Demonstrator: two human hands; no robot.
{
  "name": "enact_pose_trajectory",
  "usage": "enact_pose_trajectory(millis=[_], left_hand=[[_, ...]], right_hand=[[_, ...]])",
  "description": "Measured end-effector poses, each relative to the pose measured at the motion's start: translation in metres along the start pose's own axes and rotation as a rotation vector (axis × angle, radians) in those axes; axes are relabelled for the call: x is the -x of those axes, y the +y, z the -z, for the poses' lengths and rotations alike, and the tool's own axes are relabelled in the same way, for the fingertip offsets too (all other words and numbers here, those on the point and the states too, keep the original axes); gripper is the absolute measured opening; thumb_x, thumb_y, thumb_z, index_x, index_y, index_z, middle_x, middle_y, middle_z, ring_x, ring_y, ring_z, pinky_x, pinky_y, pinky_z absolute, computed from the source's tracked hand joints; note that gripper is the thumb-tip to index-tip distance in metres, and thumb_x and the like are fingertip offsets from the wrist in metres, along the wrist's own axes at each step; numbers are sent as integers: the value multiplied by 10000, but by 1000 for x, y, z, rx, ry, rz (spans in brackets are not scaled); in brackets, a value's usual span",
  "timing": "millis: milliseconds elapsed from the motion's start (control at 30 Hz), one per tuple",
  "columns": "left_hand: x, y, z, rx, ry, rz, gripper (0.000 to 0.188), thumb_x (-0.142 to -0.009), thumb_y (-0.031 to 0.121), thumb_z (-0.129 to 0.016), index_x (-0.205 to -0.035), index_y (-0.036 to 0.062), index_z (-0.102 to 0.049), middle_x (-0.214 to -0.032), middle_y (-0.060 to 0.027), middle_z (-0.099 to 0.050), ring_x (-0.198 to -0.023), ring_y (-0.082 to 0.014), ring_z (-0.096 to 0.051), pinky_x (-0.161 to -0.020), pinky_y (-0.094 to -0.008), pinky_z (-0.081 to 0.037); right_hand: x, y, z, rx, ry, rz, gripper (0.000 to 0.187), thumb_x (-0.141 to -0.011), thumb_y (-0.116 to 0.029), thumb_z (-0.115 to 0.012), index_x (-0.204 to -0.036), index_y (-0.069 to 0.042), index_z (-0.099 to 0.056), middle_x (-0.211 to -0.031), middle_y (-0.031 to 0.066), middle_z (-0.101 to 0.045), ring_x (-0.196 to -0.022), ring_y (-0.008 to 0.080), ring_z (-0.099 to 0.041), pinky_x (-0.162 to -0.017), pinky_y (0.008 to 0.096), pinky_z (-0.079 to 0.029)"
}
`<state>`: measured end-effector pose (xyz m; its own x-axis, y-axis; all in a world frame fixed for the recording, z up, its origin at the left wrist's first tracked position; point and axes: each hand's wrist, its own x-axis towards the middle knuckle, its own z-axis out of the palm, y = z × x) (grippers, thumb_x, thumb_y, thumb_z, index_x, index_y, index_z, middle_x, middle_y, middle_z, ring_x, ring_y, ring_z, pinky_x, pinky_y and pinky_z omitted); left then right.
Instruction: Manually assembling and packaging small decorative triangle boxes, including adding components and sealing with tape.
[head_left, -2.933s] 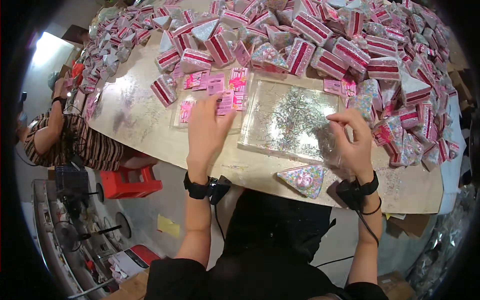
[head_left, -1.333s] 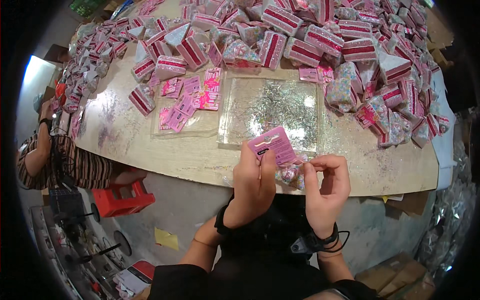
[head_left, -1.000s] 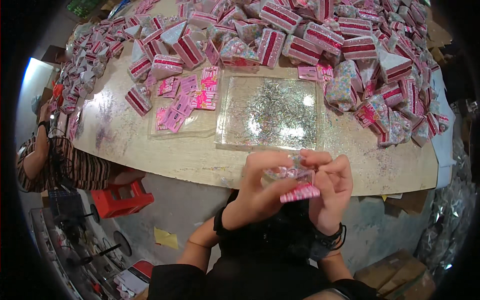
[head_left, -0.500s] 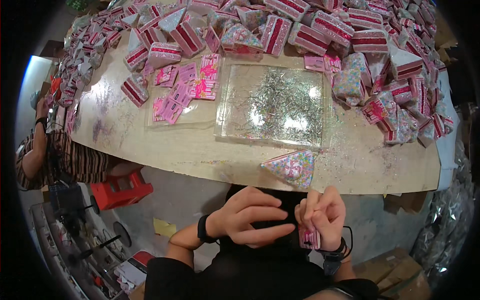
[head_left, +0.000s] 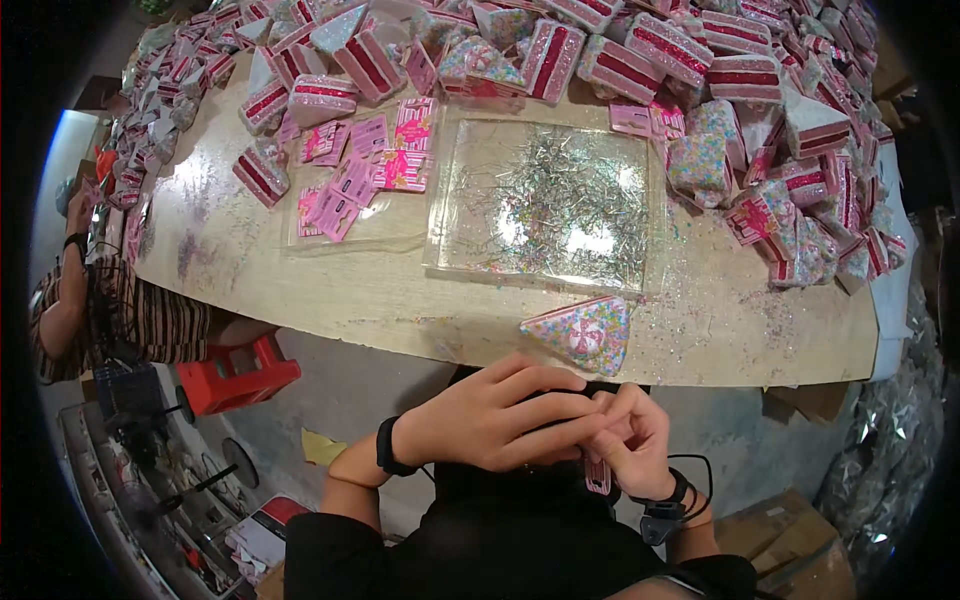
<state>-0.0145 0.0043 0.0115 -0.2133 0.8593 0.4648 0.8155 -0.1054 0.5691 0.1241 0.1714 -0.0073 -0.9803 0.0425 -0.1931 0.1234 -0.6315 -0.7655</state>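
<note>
In front of my lap, at the table's near edge, my two hands meet. My right hand [head_left: 638, 445] is closed on a small pink printed card [head_left: 597, 476], which hangs below its fingers. My left hand [head_left: 505, 415] reaches across from the left, its fingers bent and pressed together against the right fingertips; whatever they pinch is hidden. Just beyond my hands, a toy cake slice [head_left: 585, 335] with a multicoloured sprinkle-like top lies on the table. Further off stands a clear shallow tray [head_left: 440, 258] of thin silvery pins or fasteners.
Several pink cards [head_left: 350, 185] lie on a clear sheet or tray left of the pin tray. Piles of glittery toy cake slices [head_left: 625, 70] line the table's far side and right. At left, another person's arm [head_left: 68, 300] shows near a red stool [head_left: 240, 375].
My left hand has moved right, and its spread fingers have closed in against my right hand. The pink card has shifted slightly left with my right hand. The cake slice stays put.
</note>
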Motion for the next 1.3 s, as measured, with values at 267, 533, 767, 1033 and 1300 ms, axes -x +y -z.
enact_pose_trajectory(millis=[267,533,767,1033,1300], left_hand=[[10,-5,0,34,-98,-92,270,-805,144,-663,-1057,48,-646,-1009,-56,-597,-993,-217,-586,-712,-312,-458],[18,2,-10,-72,-11,-60,202,-796,127,-648,-980,46,-644,-950,-53,-621,-891,-205,-617,-662,-290,-455],[22,11,-25,81,178,228,234,-789,74,-751,-949,63,-581,-885,-62,-616,-773,-218,-619,-646,-321,-484],[12,22,-21,451,251,465,167,-851,15,-682,-949,28,-548,-898,-83,-593,-783,-263,-571,-639,-329,-466],[13,29,-21,924,214,881,110,-933,89,-638,-978,36,-553,-833,-4,-559,-712,-38,-483,-584,-211,-374]], right_hand=[[4,-1,6,192,-48,-47,94,-900,95,-571,-955,26,-535,-873,95,-575,-692,78,-527,-586,203,-413],[3,-1,9,445,-20,-14,87,-868,69,-639,-892,3,-588,-787,58,-612,-597,23,-502,-503,185,-360],[-14,-20,10,966,-162,516,247,-761,55,-729,-996,-4,-678,-904,85,-667,-673,154,-585,-554,253,-398],[-21,-28,2,1200,-169,653,359,-688,46,-735,-1041,-9,-693,-947,72,-675,-697,196,-586,-606,288,-429],[-18,-31,6,1567,-312,894,336,-772,-47,-723,-1081,71,-665,-1034,158,-648,-684,173,-575,-574,288,-426]])
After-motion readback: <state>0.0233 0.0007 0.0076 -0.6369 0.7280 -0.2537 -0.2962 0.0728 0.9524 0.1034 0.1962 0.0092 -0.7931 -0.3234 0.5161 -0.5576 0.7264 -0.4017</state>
